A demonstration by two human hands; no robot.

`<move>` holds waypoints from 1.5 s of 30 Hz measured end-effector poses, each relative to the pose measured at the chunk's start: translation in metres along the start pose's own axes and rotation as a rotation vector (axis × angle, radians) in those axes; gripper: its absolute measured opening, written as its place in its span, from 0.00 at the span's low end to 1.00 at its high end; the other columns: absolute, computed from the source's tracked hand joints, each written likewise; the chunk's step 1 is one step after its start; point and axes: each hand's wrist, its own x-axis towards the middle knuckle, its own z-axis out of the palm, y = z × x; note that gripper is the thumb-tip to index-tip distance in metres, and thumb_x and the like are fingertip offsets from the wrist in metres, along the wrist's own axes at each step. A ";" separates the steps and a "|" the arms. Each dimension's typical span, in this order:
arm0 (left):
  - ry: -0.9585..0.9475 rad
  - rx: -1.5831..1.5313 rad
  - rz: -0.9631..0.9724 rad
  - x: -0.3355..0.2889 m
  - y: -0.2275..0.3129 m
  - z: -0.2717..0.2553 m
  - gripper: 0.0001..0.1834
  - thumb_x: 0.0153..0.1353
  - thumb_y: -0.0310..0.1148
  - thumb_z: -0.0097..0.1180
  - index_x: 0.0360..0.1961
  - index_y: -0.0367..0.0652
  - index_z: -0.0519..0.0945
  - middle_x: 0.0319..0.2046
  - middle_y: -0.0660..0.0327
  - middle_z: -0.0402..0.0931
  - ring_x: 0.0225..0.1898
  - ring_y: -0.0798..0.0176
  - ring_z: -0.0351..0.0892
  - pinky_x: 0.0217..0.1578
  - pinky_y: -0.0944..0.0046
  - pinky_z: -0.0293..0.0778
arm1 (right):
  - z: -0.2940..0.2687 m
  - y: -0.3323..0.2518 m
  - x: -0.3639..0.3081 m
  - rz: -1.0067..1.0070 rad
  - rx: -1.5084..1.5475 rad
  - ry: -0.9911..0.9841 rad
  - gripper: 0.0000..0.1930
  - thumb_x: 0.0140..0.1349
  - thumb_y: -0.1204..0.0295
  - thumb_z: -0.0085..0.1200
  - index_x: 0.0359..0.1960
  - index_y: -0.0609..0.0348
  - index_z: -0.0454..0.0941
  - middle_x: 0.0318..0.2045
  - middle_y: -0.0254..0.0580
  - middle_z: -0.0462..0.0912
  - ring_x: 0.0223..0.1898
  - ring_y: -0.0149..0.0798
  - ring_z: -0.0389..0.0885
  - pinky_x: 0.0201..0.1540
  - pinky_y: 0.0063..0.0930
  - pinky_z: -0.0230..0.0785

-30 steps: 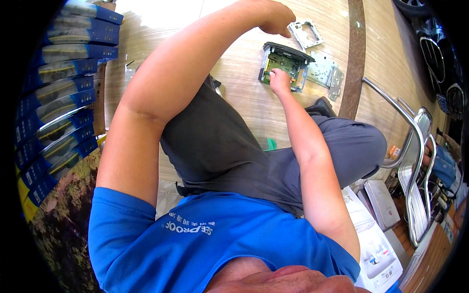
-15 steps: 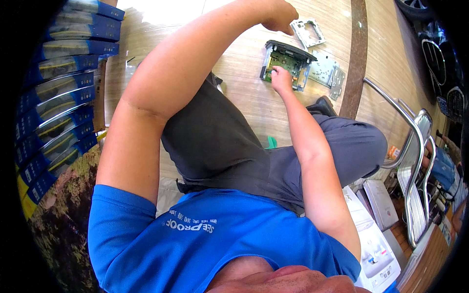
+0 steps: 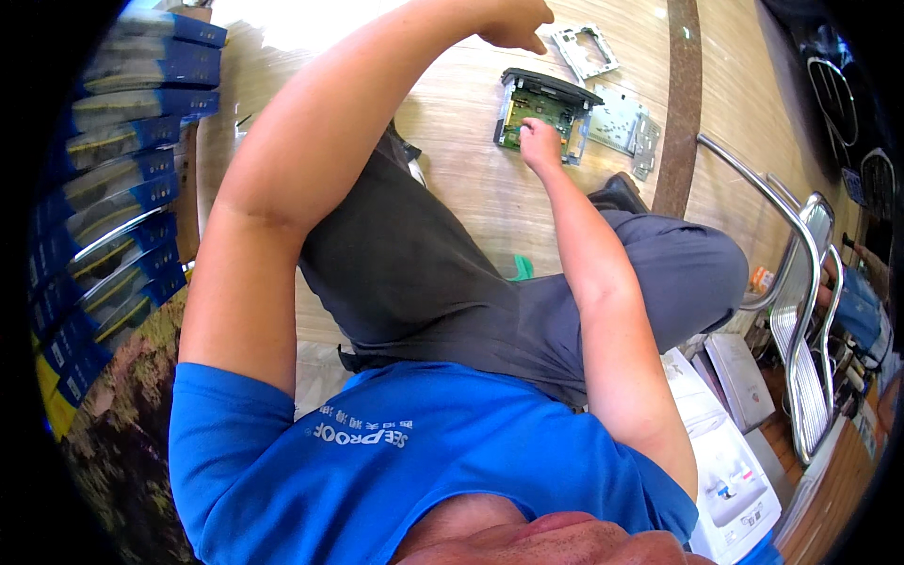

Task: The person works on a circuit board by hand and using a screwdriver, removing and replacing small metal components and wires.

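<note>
Two hands: both reach out over the pale wooden floor (image 3: 452,160), the person's grey-trousered legs below them.
Right hand: the right hand (image 3: 539,143) rests on the green circuit board (image 3: 537,111), fingers curled loosely down onto it; whether it pinches anything small, I cannot tell.
Left hand: the left hand (image 3: 513,21) hangs above the floor near the top edge, fingers bent inward in a loose fist; nothing shows in it, and its grip is partly cut off by the frame.
Circuit board: it sits inside an open dark-rimmed rectangular metal housing (image 3: 546,87), lying flat on the floor ahead of the knees.
Loose parts: a silver metal cover plate (image 3: 617,118) lies just beside the housing on its right; a light grey rectangular frame (image 3: 584,49) lies apart, further up.
Packages: a row of flat blue boxes with yellow and grey panels (image 3: 122,141) stands stacked along the left rim; white cartons with small coloured labels (image 3: 730,452) lie at lower right.
Nearby: a chrome tubular chair frame (image 3: 800,282) curves at right.
Hard to make out: the far right rim is dark and crowded.
</note>
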 end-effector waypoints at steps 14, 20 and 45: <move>-0.035 0.024 -0.034 -0.003 0.001 0.002 0.32 0.62 0.49 0.56 0.63 0.41 0.72 0.60 0.47 0.73 0.62 0.45 0.71 0.62 0.51 0.67 | -0.009 -0.022 -0.009 0.000 -0.048 -0.043 0.13 0.63 0.66 0.52 0.45 0.56 0.83 0.42 0.55 0.84 0.45 0.54 0.83 0.51 0.43 0.74; -0.029 0.019 -0.027 0.001 -0.002 0.004 0.33 0.62 0.48 0.57 0.64 0.41 0.71 0.60 0.47 0.72 0.62 0.45 0.70 0.63 0.51 0.66 | -0.010 -0.020 -0.009 0.018 -0.050 -0.026 0.13 0.63 0.67 0.52 0.45 0.55 0.84 0.41 0.56 0.84 0.44 0.54 0.83 0.51 0.44 0.75; 0.113 0.036 0.109 0.006 -0.004 0.024 0.29 0.61 0.44 0.61 0.60 0.43 0.75 0.51 0.48 0.80 0.53 0.46 0.78 0.55 0.51 0.73 | -0.090 -0.054 -0.031 -0.047 0.009 0.009 0.14 0.63 0.66 0.53 0.47 0.57 0.83 0.41 0.54 0.85 0.44 0.55 0.83 0.50 0.42 0.74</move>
